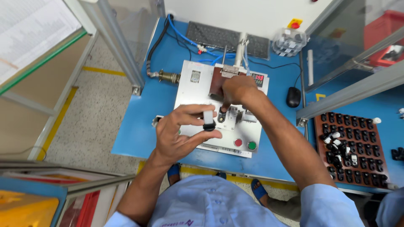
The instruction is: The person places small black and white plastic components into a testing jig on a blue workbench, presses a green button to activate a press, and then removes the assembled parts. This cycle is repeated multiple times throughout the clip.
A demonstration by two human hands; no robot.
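Inspecting station: a person stands at a blue bench (143, 113) with a white test fixture (189, 90) in front of them.
Left hand: the left hand (179, 136) pinches a small white-and-black part (208, 120) between thumb and fingers, held above the fixture's front edge.
Right hand: the right hand (237, 90) is curled, fingertips pressed down at a black seat (221, 116) on the fixture; whether it grips anything there cannot be told.
Part location: the held part sits just beside the seat, apart from it.
Risk, slip: the pinch is light and on the part's narrow body; a loose hold could drop it onto the plate or off the bench edge.
Risk, crowding: both hands work close together, so the part could knock the right fingers.
Risk, buttons: the red button (238, 142) and green button (251, 145) lie near the left thumb; a stray touch is possible.
Nearby stock: a brown tray (322, 126) of similar parts lies to the right, well apart.
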